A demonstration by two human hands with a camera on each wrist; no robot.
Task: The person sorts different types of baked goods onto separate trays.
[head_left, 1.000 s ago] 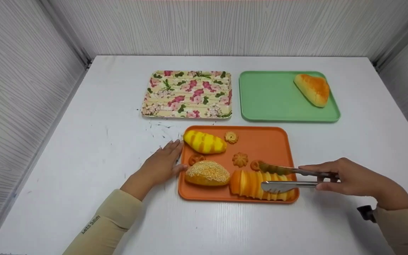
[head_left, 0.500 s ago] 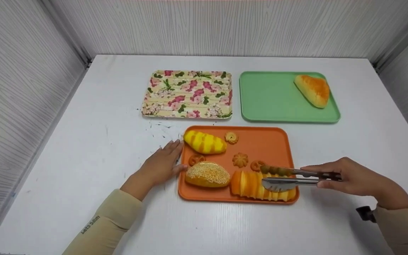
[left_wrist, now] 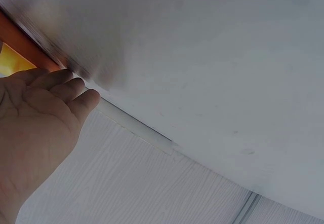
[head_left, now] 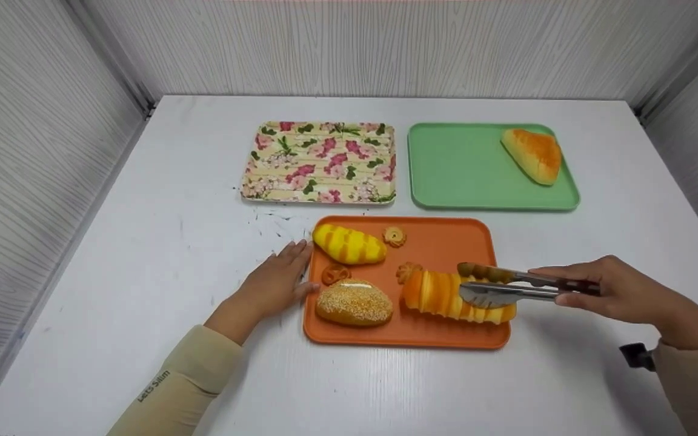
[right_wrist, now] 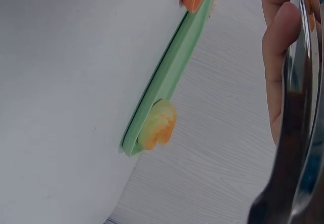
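My right hand grips metal tongs, also large at the right of the right wrist view. Between the tong tips is a ridged, sliced-looking loaf, raised over the right part of the orange tray. My left hand lies with fingers extended against that tray's left edge; the left wrist view shows its palm side. On the tray sit a yellow striped bread, a seeded bun, a round cookie, a pretzel-shaped cookie and a flower-shaped cookie, partly covered by the loaf.
Behind the orange tray lie a floral tray and a green tray. A wedge-shaped bread rests at the green tray's right side. Pale wood-grain panels surround the white table.
The tongs have narrowed on the ridged loaf and lifted it slightly, up and to the right in the head view. It now hides the small ring-shaped cookie. The left hand stays put.
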